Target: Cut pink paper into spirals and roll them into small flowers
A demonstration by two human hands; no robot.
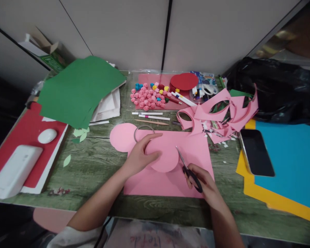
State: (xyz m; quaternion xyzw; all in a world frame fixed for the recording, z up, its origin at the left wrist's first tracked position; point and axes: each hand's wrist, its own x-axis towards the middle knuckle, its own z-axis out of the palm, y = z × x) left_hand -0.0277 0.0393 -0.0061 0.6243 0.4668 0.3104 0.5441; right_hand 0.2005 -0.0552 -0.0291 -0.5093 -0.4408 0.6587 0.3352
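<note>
**Head view.** A pink sheet (196, 151) is seen flat on the green desk (98, 165), close to the near edge. A pink disc (167, 162) lies on the sheet and appears partly lifted from it. The left hand (141, 156) is closed on the disc's left part, with the fingers laid across its top and the thumb along its lower side. The right hand (205, 186) is closed through the handles of the scissors (188, 168). The long axis of the scissors runs from the handles at 5 o'clock to the tip at 11 o'clock. The blades are set against the disc's right rim, at 3 o'clock of the disc. How far the blades are parted cannot be told. From the right hand, the disc lies at 10 o'clock, and from the left hand it lies directly beneath. The left hand is therefore the nearer one.

A second pink disc (120, 137) and a thin ring (135, 132) are found at 11 o'clock of the left hand. Pink scraps (222, 110) are heaped at 1 o'clock of the sheet. Pens (151, 115) lie at 12 o'clock. Green paper (80, 89) is spread at 10 o'clock, and a phone (257, 153) is placed at 3 o'clock on blue paper (294, 162).
</note>
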